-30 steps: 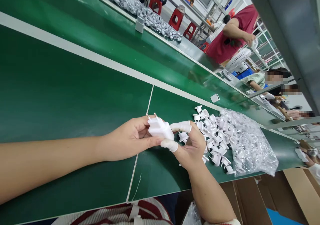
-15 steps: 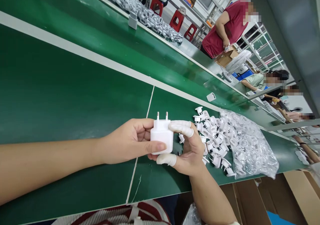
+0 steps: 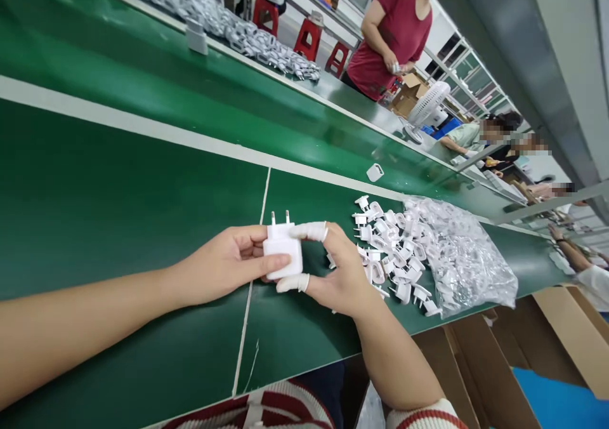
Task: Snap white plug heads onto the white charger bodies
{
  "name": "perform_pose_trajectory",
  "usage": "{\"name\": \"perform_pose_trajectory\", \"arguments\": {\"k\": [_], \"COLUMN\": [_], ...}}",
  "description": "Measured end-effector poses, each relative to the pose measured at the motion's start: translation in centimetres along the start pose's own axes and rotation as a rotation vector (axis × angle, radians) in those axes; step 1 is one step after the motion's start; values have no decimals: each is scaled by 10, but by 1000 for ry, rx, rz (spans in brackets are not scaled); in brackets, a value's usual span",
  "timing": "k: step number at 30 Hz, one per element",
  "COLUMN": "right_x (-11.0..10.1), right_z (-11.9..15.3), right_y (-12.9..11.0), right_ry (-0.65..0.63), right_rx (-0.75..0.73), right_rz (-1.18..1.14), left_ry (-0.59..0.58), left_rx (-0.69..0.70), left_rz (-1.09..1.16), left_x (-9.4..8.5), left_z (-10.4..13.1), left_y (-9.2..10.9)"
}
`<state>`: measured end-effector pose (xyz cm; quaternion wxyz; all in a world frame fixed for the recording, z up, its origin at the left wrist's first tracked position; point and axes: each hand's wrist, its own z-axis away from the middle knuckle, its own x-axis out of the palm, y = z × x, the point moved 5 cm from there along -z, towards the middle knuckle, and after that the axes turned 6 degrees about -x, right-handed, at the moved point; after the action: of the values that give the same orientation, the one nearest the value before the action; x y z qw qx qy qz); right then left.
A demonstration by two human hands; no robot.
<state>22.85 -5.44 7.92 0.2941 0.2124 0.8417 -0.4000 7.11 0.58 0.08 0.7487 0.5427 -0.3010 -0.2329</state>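
A white two-pin plug adapter (image 3: 284, 249) is held upright above the green table (image 3: 118, 181), its metal pins pointing up. My left hand (image 3: 233, 263) grips it from the left, thumb across its front face. From the right, my right hand (image 3: 335, 267) pinches it between fingers and thumb at top and bottom; white covers wrap these fingertips. To the right of my right hand lies a loose pile of white plug parts (image 3: 392, 245), beside a clear plastic bag (image 3: 466, 257) with more of them.
A single white piece (image 3: 375, 172) lies beyond the white line. Cardboard boxes (image 3: 471, 359) stand below the table edge at right. Across the bench are grey parts (image 3: 271, 48), a fan (image 3: 428, 105) and several people.
The view has shifted, so the hands and adapter appear further left and the pile slightly left and up. Both hands still hold the adapter in much the same grip.
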Motion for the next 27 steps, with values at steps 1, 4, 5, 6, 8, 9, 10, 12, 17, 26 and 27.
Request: {"name": "perform_pose_trajectory", "arguments": {"k": [1,4,5,6,8,9,10,12,17,26,27], "right_x": [-5,-29,-37,-44,-50,-49,-47,-40,-30,-35,-32], "right_z": [1,7,11,15,21,23,24,23,23,27,27], "right_y": [8,35,42,49,55,55,55,52,54,36,36], "right_ry": [-13,-20,-56,-119,-284,-359,-412,-456,-417,-582,-603], "right_rx": [74,390,511,619,753,779,783,770,751,678,682], "right_rz": [22,282,411,526,651,657,643,597,538,513,503], "left_ry": [79,380,469,540,639,688,745,835,853,1262,1217], "left_rx": [7,37,26,7,-37,-52,-68,-95,-151,9,124], "left_rz": [-57,-275,-355,-431,-581,-656,-731,-885,-1067,-812,-854], "left_x": [-5,-28,-36,-46,-66,-77,-89,-113,-157,-129,-113], "left_z": [-2,-7,-10,-14,-25,-32,-39,-54,-89,-102,-110], "left_y": [2,16,23,31,49,60,71,91,107,113,120]}}
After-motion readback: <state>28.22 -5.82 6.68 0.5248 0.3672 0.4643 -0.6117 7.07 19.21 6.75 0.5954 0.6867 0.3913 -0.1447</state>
